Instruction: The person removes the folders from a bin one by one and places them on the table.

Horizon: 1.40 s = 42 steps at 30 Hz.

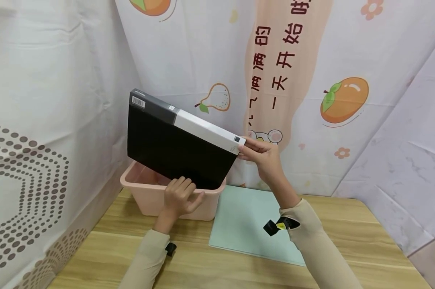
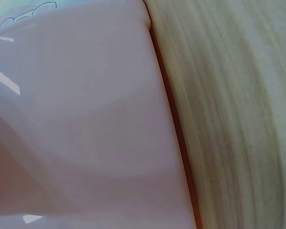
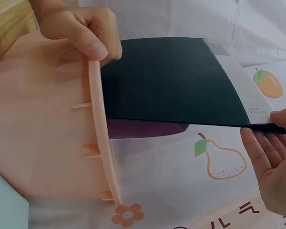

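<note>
Wood-grain table [image 1: 210,269], a pale green sheet [image 1: 246,212] lying right of a pink bin [image 1: 204,205].
The left hand [image 1: 180,196] grips the bin's near rim; a black binder [image 1: 174,150] slants partly inside, left end higher, its spine's right end pinched by the right hand [image 1: 262,156]; beyond, a fruit-print curtain [image 1: 203,48].

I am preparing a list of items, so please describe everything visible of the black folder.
The black folder looks plastic and closed. Its spine is part dark, part white, with a barcode label at the dark end. It tilts, spine up, partly inside the pink bin, white end lower. The right hand pinches that end; whether the left hand touches it is unclear.
</note>
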### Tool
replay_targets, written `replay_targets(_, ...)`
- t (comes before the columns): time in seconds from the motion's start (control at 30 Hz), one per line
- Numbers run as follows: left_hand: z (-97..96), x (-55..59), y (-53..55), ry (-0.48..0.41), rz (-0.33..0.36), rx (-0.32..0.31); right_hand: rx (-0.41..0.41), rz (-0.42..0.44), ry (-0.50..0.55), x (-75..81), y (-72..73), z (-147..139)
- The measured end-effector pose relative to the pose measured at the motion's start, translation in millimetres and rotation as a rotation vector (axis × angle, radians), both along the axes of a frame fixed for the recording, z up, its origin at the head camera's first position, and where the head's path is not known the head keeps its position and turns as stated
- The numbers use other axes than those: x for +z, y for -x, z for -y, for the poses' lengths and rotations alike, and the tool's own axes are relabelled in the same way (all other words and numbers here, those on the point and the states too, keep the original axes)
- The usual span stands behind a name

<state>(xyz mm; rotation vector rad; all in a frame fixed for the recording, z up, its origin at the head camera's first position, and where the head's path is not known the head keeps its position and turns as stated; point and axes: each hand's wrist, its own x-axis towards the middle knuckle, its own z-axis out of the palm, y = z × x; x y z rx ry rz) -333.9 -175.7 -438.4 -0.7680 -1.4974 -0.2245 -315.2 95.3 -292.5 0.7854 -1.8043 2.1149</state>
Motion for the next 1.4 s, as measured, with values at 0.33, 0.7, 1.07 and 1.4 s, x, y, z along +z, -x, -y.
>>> replay_targets(0.33,1.3,-0.2,0.0,0.003,-0.008,-0.004,-0.005,-0.020,0.015,3.1,3.5,-0.4)
replay_targets(0.7,0.9,0.3,0.5,-0.001,-0.024,-0.013,-0.047,-0.123,-0.029,25.8,6.3,8.4)
replay_targets(1.07,0.6,-1.7,2.2,0.001,-0.023,0.005,-0.116,-0.223,-0.061,60.1,5.8,11.3)
replay_targets(1.4,0.9,-0.8,1.4,-0.008,-0.016,0.003,-0.154,-0.273,-0.070,81.9,-3.9,-3.7)
